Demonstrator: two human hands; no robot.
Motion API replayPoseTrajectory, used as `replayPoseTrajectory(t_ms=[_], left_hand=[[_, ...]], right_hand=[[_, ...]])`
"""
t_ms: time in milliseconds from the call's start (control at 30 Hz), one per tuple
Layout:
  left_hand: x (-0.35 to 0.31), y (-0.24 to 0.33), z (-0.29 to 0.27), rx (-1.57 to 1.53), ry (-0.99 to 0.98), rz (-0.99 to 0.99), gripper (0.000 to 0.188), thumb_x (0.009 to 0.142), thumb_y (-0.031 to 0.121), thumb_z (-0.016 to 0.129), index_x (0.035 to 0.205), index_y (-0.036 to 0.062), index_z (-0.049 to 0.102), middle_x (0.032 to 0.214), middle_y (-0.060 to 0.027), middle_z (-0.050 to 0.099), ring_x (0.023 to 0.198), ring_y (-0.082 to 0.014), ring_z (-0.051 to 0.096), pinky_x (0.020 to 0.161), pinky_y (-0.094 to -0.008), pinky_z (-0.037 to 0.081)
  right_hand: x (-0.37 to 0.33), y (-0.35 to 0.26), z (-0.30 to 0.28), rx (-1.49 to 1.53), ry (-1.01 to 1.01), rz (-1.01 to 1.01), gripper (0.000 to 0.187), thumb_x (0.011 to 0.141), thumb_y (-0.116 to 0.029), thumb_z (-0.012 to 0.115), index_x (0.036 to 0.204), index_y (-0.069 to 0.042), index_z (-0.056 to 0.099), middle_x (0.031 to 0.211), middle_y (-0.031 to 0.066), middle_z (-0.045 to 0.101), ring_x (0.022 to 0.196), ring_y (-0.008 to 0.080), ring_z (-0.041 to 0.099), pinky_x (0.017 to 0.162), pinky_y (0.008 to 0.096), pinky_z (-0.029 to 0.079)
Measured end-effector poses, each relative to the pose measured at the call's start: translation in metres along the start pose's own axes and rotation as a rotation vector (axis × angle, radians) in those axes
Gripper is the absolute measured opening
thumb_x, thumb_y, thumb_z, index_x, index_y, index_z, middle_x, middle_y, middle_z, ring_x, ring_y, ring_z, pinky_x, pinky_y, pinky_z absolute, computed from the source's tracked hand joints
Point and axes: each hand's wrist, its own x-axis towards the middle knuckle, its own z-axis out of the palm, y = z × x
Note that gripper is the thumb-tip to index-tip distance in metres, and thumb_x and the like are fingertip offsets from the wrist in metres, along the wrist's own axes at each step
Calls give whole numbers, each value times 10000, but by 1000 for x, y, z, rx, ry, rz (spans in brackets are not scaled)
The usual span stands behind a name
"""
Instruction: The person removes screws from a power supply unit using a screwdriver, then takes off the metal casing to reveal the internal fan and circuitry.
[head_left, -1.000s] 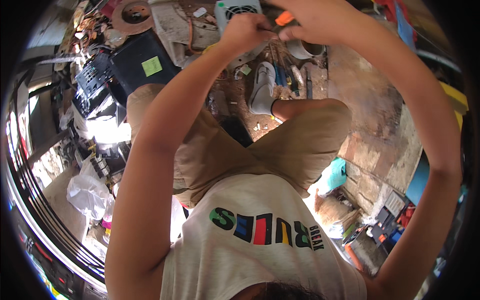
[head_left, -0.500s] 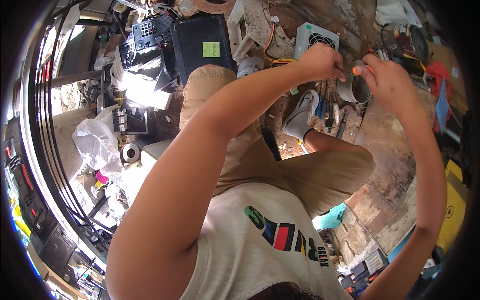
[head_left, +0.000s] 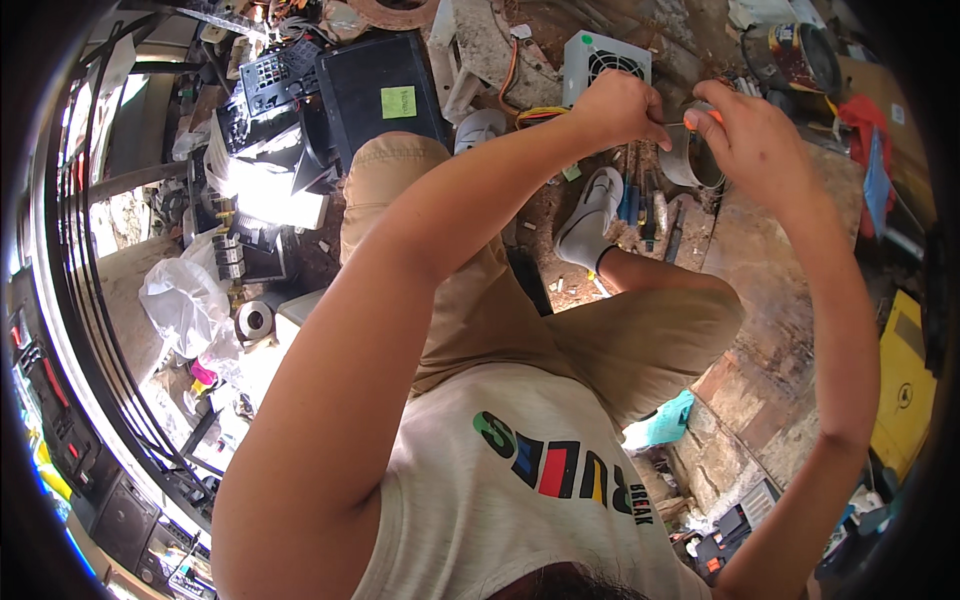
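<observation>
My right hand [head_left: 752,138] is closed round an orange-handled screwdriver [head_left: 690,122], whose thin shaft points toward my left hand. My left hand [head_left: 620,108] has its fingers pinched together near the shaft's tip. Whatever sits in that pinch is hidden or too small to make out. Just beyond my left hand stands a grey metal computer power supply [head_left: 577,75] with a round fan grille. Yellow and other coloured wires [head_left: 538,117] lie beside it. A pale ring-shaped piece [head_left: 680,168] is on the floor below the screwdriver.
Several hand tools [head_left: 650,210] lie beside my foot [head_left: 590,225]. To the left are a black computer case [head_left: 360,90] with a green note, a plastic bag [head_left: 185,305] and a tape roll [head_left: 254,320]. A tin can [head_left: 800,60] and a yellow case [head_left: 900,390] stand right.
The whole view has shifted slightly, so hands and surroundings appear a little further left and up. Both hands keep their places near each other, and the screwdriver stays in my right hand.
</observation>
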Motion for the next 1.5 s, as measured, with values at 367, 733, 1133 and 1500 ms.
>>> replayPoseTrajectory(t_ms=[367, 733, 1133, 1500], left_hand=[[3, -14, 9, -49, -8, 106, 348, 677, 369, 850, 869, 95, 752, 787, -58, 715, 818, -263, 690, 814, -383, 511], [-1, -12, 7, 353, 50, 263, 290, 744, 366, 800, 936, 156, 740, 1056, -35, 668, 1061, -253, 632, 925, -408, 451], [-5, -8, -1, 438, -11, 285, 349, 776, 295, 773, 1110, 199, 731, 1047, -36, 644, 1060, -257, 635, 906, -441, 487], [-13, -10, -3, 390, 46, 358, 289, 815, 237, 744, 1083, 132, 735, 1093, -54, 655, 1017, -277, 647, 914, -397, 515]], right_hand=[[-4, 1, 5, 337, 178, -133, 204, 853, -86, 663, 1042, -31, 609, 1087, 130, 635, 984, 361, 615, 804, 464, 496], [-5, 8, 3, 188, 151, -250, 240, 897, -219, 645, 1068, -54, 618, 1012, 153, 618, 913, 378, 623, 760, 465, 510], [-16, 8, 11, 217, 276, -291, 268, 784, 28, 614, 1036, -65, 619, 1024, 90, 611, 948, 344, 607, 811, 430, 518], [-76, 34, 63, 268, 717, 8, 177, 784, -17, 663, 954, -61, 680, 975, 39, 655, 819, 224, 640, 738, 355, 553]])
